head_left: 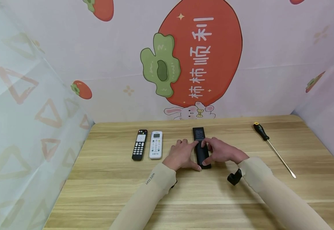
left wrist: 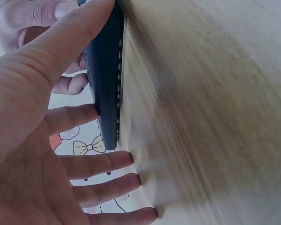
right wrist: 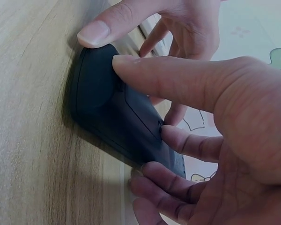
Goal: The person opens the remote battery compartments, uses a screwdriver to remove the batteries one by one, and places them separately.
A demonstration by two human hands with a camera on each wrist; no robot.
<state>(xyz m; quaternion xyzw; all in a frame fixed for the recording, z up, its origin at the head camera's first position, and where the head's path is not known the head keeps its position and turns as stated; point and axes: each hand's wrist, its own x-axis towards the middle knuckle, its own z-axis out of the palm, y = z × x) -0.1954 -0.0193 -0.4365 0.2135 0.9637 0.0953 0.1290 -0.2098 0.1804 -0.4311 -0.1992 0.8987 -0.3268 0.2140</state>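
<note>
A black remote control (head_left: 202, 155) lies back side up on the table, its battery cover outlined in the right wrist view. My left hand (head_left: 181, 156) is spread along its left side. That thumb presses the near end and the index fingertip touches the edge, while the other fingers stand straight with their tips at the tabletop. From the right, my right hand (head_left: 220, 150) grips the remote. Its thumb (right wrist: 173, 77) lies on the back close to the near end, the bent index finger (right wrist: 189, 140) meets the cover's far edge, and other fingers curl at the right side.
Left of my hands lie a black remote with white buttons (head_left: 139, 145) and a white remote with a small display (head_left: 156, 145). A screwdriver (head_left: 273, 148) with a black and yellow handle rests at the right. Printed cloth walls (head_left: 121, 105) border the wooden table (head_left: 103, 191).
</note>
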